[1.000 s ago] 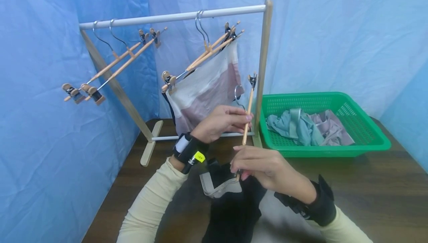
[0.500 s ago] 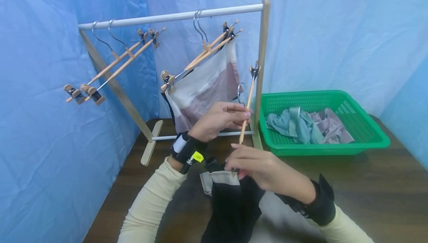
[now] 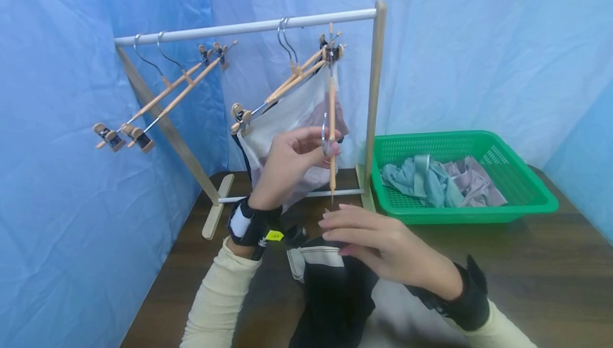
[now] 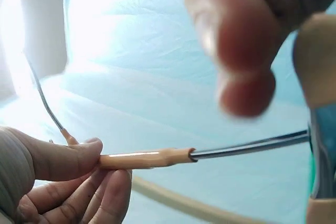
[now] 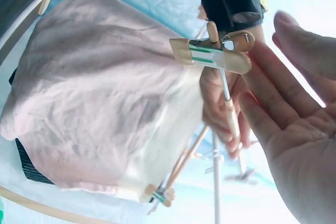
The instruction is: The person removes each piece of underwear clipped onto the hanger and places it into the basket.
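My left hand (image 3: 292,162) pinches a clip hanger (image 3: 332,108) near its middle, beside the metal hook. The hanger stands nearly upright, its lower end towards my right hand (image 3: 390,241). In the left wrist view, thumb and fingers grip its tan-coated bar (image 4: 147,159). My right hand's fingers are loosely extended and hold nothing; the right wrist view shows them close beside the hanger's lower clip (image 5: 210,56). Below both hands lies a black garment (image 3: 330,300) with a pale waistband (image 3: 325,256), on the table.
A small rack (image 3: 239,27) stands behind, bearing two bare clip hangers (image 3: 177,92) at left and a white-and-pink garment (image 3: 287,124) clipped up at right. A green basket (image 3: 522,204) at right holds teal cloth (image 3: 426,177) and mauve cloth (image 3: 474,180).
My right hand has let go of the hanger's lower end by the waistband. My left hand has raised the hanger, shifted it left and turned it more upright. The waistband lies flatter.
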{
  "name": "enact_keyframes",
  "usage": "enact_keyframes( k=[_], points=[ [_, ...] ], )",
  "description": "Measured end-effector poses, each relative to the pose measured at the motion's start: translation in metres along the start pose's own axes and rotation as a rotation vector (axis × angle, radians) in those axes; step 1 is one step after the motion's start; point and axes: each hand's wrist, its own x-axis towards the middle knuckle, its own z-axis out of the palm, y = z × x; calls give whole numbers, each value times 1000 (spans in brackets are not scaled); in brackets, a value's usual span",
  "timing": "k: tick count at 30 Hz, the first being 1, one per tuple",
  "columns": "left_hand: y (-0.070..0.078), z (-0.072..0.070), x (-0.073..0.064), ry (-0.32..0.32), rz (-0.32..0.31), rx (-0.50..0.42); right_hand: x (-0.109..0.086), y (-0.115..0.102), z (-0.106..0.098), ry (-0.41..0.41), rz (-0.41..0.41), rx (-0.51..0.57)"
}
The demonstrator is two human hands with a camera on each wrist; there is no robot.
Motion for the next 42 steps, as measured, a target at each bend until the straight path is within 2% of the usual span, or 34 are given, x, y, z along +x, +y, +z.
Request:
enact_keyframes(
  k=[5,9,13,16,19,25,28,30,35,42],
  points=[
    [13,-10,-14,133,169,113,0,-2,-3,30,0,-25],
    [18,-15,-26,183,265,162,-1,-1,1,12,-14,-50],
    [19,-21,-38,227,348,200,-5,0,10,-37,-44,-104],
    [18,-26,-44,261,394,200,-10,2,19,-128,-50,-146],
    [17,-31,-50,293,408,174,-17,8,28,-283,-27,-172],
    [12,-35,-60,353,375,175,-39,21,49,-686,117,-218],
    [8,-36,-65,367,355,157,-50,27,59,-819,172,-265],
    [6,-37,-67,370,349,155,-55,32,64,-864,192,-302],
    [5,-37,-69,368,345,157,-64,43,75,-903,239,-342],
    [10,-35,-74,355,362,180,-59,53,84,-991,384,-283]
  ],
)
